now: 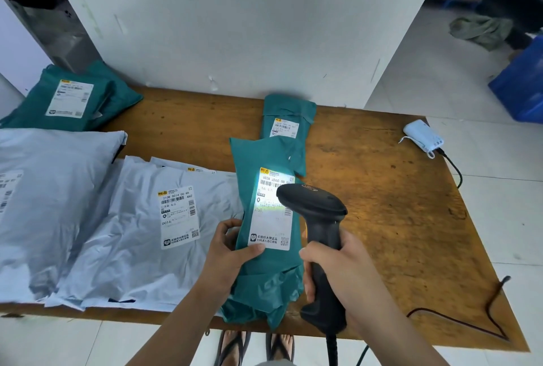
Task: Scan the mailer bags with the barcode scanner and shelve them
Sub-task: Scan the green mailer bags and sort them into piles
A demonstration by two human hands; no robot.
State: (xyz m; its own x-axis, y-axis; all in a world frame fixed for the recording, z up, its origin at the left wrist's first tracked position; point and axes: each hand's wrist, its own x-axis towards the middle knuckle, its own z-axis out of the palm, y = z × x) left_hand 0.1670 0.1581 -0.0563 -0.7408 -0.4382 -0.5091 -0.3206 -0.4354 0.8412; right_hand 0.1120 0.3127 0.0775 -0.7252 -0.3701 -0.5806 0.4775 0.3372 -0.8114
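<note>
**Scanner light on a green bag's label**

The left hand gripped a green mailer bag by its left edge, thumb pressed on the bottom of the white shipping label and fingers curled behind the bag. The bag lay lengthwise at the near edge of the wooden table, its lower end hanging just past the edge. The right hand was closed tight around the handle of a black barcode scanner, whose head pointed left at the label from just beside it. A bright patch of light fell across the upper part of the label, over the barcode.

Behind the held bag a second green bag lay against the white wall, partly overlapped by the first. A third green bag rested at the far left corner. Left of the hands, two grey mailer bags lay side by side and overlapping, the nearer one label-up. A small pale-blue device with a cable sat near the table's far right corner, well apart from the bags. A dark cord trailed over the right near corner.
</note>
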